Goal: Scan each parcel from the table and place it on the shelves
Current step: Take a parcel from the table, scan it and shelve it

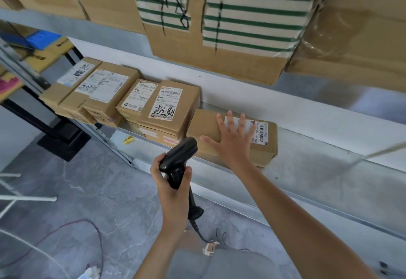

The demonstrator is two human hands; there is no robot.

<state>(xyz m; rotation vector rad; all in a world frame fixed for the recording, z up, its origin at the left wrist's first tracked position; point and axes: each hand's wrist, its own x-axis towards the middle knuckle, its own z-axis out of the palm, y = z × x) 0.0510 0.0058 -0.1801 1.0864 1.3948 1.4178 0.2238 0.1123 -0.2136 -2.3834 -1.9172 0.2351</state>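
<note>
A flat brown cardboard parcel (203, 127) with a white label lies on the grey metal shelf (318, 164), right of a row of other parcels. My right hand (230, 140) rests flat on top of it, fingers spread straight and partly covering the label. My left hand (173, 188) grips the handle of a black barcode scanner (179, 158), held in front of the shelf edge, left of the parcel. The scanner's cable hangs down toward the floor.
Several labelled parcels (169, 105) are stacked along the shelf to the left. Large cartons (219, 19), some with green-striped tape, fill the shelf above. The shelf part to the right is bare metal. Cables (96, 234) lie on the grey floor. A black frame table (44, 55) stands far left.
</note>
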